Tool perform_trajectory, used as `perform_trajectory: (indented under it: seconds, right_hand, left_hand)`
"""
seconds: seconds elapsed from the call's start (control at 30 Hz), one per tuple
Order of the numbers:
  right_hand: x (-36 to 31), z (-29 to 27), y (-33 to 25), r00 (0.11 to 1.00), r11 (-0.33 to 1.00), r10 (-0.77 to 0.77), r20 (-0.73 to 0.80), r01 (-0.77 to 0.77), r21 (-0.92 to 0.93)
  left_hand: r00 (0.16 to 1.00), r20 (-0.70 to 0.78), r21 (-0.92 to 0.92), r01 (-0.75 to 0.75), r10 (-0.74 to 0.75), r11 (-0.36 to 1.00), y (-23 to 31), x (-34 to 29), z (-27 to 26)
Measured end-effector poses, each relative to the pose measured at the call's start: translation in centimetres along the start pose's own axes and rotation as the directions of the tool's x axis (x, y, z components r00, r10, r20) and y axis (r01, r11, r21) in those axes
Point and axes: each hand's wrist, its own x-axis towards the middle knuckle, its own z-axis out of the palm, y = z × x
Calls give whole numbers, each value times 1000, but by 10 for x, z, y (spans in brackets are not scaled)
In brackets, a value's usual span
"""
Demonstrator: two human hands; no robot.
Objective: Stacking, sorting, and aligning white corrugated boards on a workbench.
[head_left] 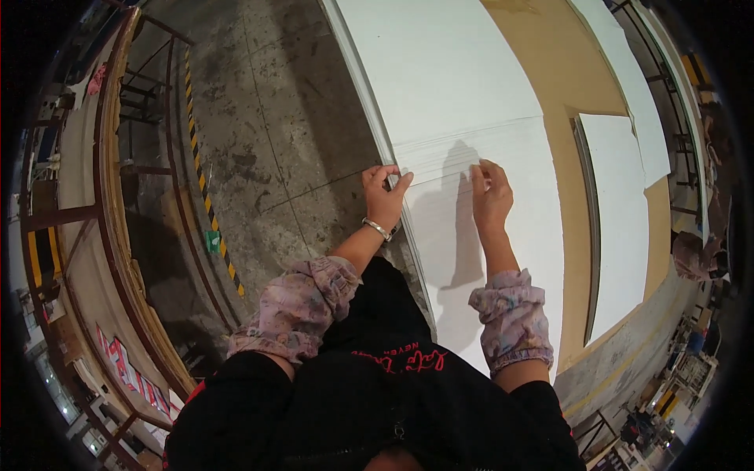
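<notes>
A large white sheet (455,71) lies flat on the work surface, with a stack of pale edges along its left side. My left hand (383,196), a metal bracelet at its wrist, is at that left edge with thumb and fingertips curled together. My right hand (492,196) is over the middle of the sheet, fingers bent toward the thumb in a pinch. Several faint, thin lines cross the white surface between my hands. Whether they are creases or a thin clear strip held between my fingertips, I cannot tell. My right hand casts a shadow on the sheet.
Brown cardboard (569,149) extends right of the white sheet, carrying a smaller white panel (620,220) with a dark edge. On the left are concrete floor (275,102), yellow-black floor tape (203,180) and a rusty metal rack (106,196).
</notes>
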Motion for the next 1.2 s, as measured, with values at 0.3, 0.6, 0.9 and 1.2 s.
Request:
perform_trajectory:
  seconds: [0.3,0.6,0.9,1.2]
  right_hand:
    - [-24,23,-1,923,831,-321,211,381,-406]
    - [-24,18,-8,924,834,-294,244,373,-407]
    - [-17,9,-7,953,958,-284,100,287,-19]
    - [-20,19,-50,704,-60,249,665,-674,736]
  left_hand:
    - [994,-109,30,-18,21,999,-3,0,7]
    - [995,-93,45,-23,27,999,3,-1,4]
    - [999,-25,3,-29,29,1000,-2,-2,2]
    - [996,-43,-38,-84,83,996,-1,-4,2]
